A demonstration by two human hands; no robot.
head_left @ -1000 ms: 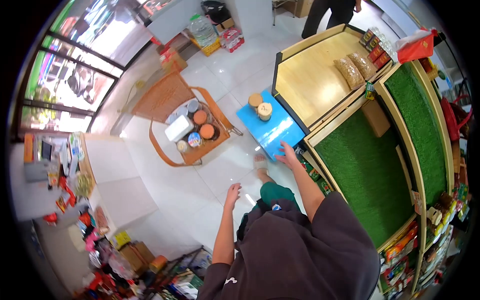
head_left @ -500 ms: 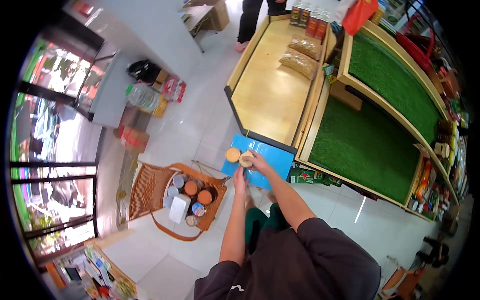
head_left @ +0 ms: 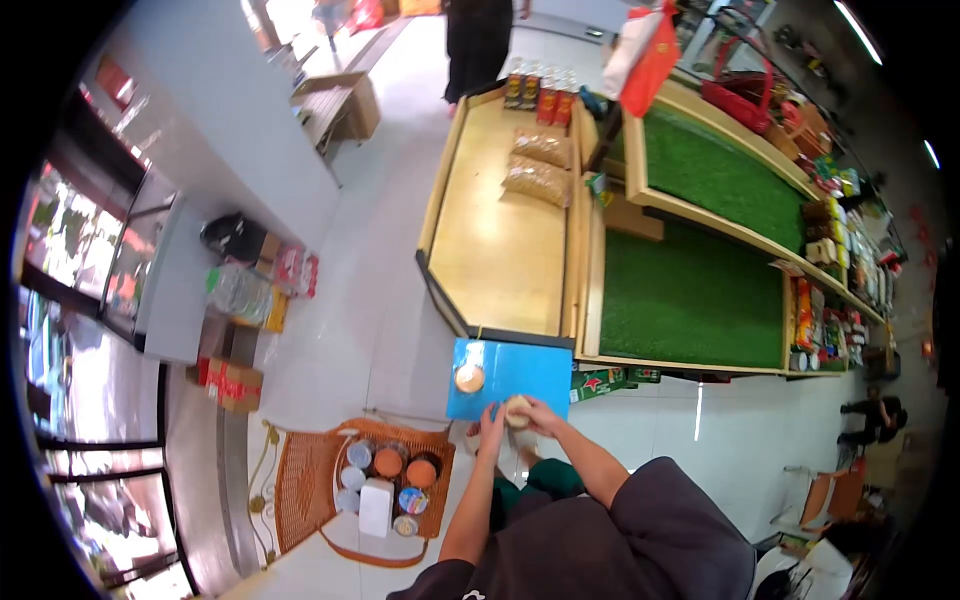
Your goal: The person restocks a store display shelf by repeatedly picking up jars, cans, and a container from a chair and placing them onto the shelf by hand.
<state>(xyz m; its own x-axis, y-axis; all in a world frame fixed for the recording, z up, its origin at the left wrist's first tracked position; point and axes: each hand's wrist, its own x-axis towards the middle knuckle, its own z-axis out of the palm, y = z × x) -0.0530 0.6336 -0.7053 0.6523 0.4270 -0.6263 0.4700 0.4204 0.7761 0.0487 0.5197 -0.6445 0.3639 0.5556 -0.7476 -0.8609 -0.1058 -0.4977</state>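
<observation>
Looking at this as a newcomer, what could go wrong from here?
The round container in the right hand is at the near edge of the blue surface, so a loose grip might drop it on the hard floor.

The left hand is close to the other round container and could knock it.

The woven chair beside the person is crowded with jars; a bump might topple some.

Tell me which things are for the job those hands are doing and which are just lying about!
Probably for the job:
round container at the right hand, left hand close by
lidded container
blue tabletop

Probably just lying about:
plump bags
red basket
big clear bottle
jars on the woven chair, though they might belong
</observation>
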